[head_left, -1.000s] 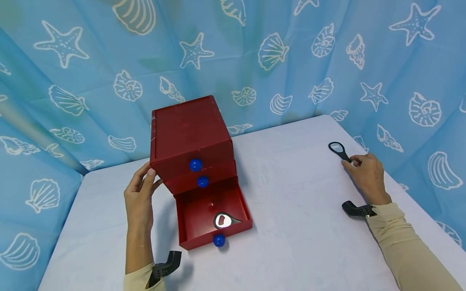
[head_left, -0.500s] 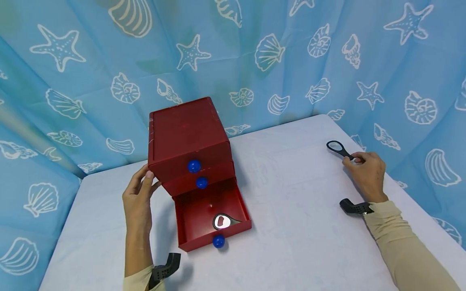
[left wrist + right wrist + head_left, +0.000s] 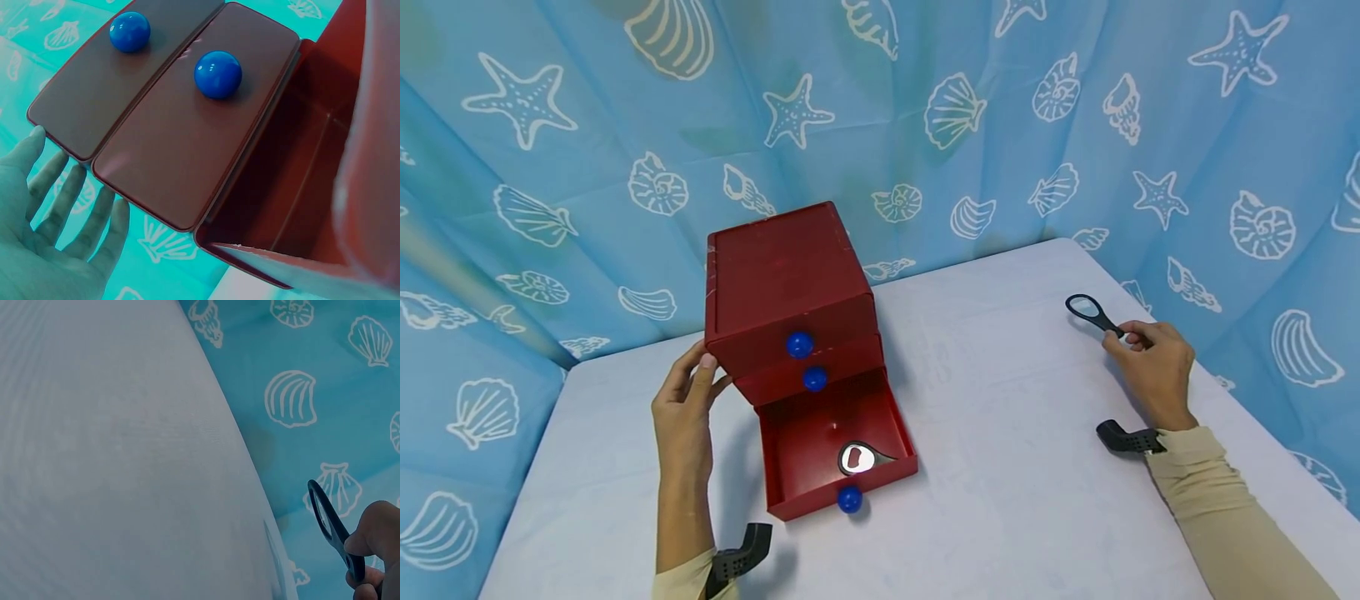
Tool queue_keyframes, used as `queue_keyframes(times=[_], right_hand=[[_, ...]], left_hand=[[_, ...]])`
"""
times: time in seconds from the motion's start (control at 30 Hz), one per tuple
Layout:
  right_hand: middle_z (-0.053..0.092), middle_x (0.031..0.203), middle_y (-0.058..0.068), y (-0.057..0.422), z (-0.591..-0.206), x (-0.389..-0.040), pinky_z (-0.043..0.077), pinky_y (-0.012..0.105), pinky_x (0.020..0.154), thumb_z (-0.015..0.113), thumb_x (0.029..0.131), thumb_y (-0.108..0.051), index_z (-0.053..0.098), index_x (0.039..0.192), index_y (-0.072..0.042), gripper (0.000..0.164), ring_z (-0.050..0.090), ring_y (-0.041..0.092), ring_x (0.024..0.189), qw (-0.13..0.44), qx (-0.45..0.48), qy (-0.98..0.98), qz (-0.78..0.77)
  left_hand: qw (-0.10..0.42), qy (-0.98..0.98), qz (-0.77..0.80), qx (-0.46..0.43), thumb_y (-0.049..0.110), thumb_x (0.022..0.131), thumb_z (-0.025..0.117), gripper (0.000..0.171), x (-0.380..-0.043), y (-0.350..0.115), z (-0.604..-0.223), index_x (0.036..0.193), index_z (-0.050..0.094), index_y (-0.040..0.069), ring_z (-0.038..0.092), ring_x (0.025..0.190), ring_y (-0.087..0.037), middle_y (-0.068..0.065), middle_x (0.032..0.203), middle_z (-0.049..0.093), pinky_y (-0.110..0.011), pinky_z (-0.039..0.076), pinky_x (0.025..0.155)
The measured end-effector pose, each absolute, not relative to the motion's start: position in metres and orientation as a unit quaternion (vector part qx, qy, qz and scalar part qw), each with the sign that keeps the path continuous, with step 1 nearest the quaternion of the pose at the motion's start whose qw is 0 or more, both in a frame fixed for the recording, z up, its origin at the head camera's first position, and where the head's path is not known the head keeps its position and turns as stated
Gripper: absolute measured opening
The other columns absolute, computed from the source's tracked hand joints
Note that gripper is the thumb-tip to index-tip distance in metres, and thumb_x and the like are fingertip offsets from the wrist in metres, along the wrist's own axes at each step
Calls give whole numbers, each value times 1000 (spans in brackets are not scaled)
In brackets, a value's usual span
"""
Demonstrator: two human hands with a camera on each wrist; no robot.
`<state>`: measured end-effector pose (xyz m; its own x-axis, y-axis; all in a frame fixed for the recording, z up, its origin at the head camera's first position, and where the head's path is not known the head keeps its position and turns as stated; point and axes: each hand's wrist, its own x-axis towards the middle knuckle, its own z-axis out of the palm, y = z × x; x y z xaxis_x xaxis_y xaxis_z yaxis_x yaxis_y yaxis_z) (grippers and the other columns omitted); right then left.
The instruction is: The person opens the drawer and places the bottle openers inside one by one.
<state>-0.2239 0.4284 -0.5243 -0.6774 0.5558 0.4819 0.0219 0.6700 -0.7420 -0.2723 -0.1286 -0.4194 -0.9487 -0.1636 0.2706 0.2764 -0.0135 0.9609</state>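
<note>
A red drawer cabinet [image 3: 786, 267] with round blue knobs stands left of centre. Its bottom drawer [image 3: 797, 446] is pulled out, and a flat bottle opener [image 3: 867, 459] with a black rim and handle lies in it near the front. My left hand [image 3: 688, 412] rests its fingertips on the cabinet's left side at the front corner; the left wrist view shows these fingers [image 3: 65, 200] spread and fairly straight. Far to the right, my right hand [image 3: 1156, 371] pinches a small black-rimmed magnifying glass [image 3: 1084, 308] by its handle. Its lens end points away, tilted up over the table.
A white cloth covers the table [image 3: 992, 433]. Behind it and along both sides hangs a blue curtain [image 3: 850, 158] printed with shells and starfish. The table's right edge [image 3: 240, 437] runs close by the right hand. Black wrist mounts [image 3: 741, 550] sit at both sleeves.
My right hand has lifted the magnifying glass off the table and drawn it slightly left. The left hand keeps its place on the cabinet, and the head view has shifted a little.
</note>
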Motion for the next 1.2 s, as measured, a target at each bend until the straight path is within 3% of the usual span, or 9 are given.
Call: queue_keyframes(times=[0.43,1.2], right_hand=[[59,84,11,420,-523,-221,33,12,61,76,85,-15,74,95,4,22,47,9,74,382,-151,-831,375],[59,80,9,394,-519,-213,35,15,59,76,84,-9,74,91,2,14,50,14,71,381,-131,-828,389]], left_hand=[[153,-683,-713,-43,28,97,67,42,-271,-128,-416,138,62,18,57,123,-24,-6,137,60,-24,52,95],[149,-684,-713,-39,30,97,68,43,-270,-129,-418,138,62,19,56,124,-24,-6,138,59,-23,51,95]])
